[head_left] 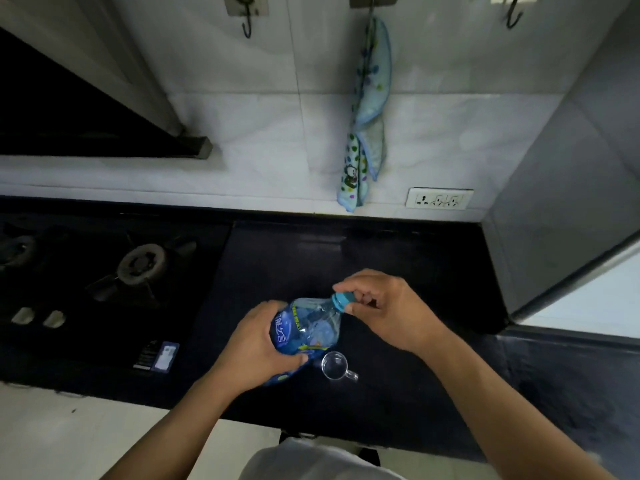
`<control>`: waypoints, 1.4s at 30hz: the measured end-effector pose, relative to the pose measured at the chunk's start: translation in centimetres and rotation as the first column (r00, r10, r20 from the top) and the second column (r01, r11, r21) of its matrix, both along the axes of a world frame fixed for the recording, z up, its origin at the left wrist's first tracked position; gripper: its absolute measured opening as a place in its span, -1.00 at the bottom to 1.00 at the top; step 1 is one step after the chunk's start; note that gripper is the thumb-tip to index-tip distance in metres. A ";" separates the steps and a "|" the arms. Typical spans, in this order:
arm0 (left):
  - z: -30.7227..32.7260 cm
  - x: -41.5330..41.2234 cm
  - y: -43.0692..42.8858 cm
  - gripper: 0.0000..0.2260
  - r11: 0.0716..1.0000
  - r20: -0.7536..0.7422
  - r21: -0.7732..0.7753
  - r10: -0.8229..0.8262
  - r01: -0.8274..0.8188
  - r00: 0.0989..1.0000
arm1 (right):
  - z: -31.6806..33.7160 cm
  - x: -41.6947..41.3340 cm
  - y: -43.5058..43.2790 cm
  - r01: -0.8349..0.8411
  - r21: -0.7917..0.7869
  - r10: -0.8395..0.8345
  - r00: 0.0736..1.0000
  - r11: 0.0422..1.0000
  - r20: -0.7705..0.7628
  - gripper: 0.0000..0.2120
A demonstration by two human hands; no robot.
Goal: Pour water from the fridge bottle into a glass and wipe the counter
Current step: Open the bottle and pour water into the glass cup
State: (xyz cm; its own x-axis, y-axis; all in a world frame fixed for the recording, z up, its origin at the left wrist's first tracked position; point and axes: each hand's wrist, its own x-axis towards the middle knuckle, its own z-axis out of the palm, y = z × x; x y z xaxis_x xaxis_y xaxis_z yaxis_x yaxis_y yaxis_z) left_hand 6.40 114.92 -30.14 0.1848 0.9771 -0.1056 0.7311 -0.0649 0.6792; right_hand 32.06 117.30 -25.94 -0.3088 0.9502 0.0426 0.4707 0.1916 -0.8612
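Just below the frame's centre, the left hand (258, 344) grips the blue-labelled clear plastic bottle (304, 329) steady while the right hand (384, 306) pinches its blue cap (341, 300), seemingly to unscrew it, directly above the small clear handled glass (334, 366) on the dark counter (398, 258).

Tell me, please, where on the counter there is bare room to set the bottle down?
Bare counter lies between the hands and the back wall, from the stove across to the grey panel. It is crowded near the front edge, where the bottle, glass and both hands sit.
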 end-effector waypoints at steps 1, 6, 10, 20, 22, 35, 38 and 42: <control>0.4 -0.1 0.1 -0.34 1.000 0.017 0.012 0.016 -0.016 1.000 | 0.7 -0.1 0.4 0.003 0.018 -0.004 0.999 1.000 0.038 -0.76; 1.8 0.0 0.7 -0.35 0.999 0.055 0.045 0.028 -0.030 0.998 | 3.9 -0.7 2.2 0.030 0.013 -0.032 0.967 0.999 0.253 -0.77; 2.2 0.0 1.2 -0.33 0.998 0.068 0.065 0.002 -0.006 0.998 | 5.2 -2.0 2.5 0.099 0.096 -0.136 0.808 0.990 0.574 -0.36; 4.2 0.7 2.5 -0.37 0.998 0.168 0.050 0.023 -0.032 0.985 | 6.5 -1.1 1.8 0.029 0.150 -0.060 0.978 0.988 0.201 -0.88; 4.5 1.1 2.7 -0.38 0.998 0.146 0.064 0.004 -0.013 0.989 | 7.1 -1.4 2.3 0.176 0.084 -0.193 0.945 0.981 0.265 -0.74; 7.1 2.2 3.8 -0.42 0.994 0.099 0.093 -0.064 0.055 0.993 | 7.0 0.2 2.8 0.184 0.085 -0.202 0.926 0.979 0.320 -0.49; 7.9 1.4 4.6 -0.41 0.990 0.126 0.029 -0.139 0.136 0.982 | 7.1 0.6 2.2 -0.022 0.431 -0.126 0.942 0.902 0.310 -0.64; 7.8 1.9 5.1 -0.40 0.975 0.009 0.028 -0.222 0.222 0.975 | 5.3 0.0 3.2 0.171 0.476 -0.318 0.915 0.863 0.248 -0.61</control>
State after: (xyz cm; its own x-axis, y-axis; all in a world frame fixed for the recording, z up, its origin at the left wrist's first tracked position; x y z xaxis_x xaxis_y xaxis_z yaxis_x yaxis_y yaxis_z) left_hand 8.33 119.99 -22.32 0.3988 0.9139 -0.0761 0.6878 -0.2432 0.6839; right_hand 32.06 120.50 -20.63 -0.1360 0.9011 0.4118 0.7779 0.3545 -0.5188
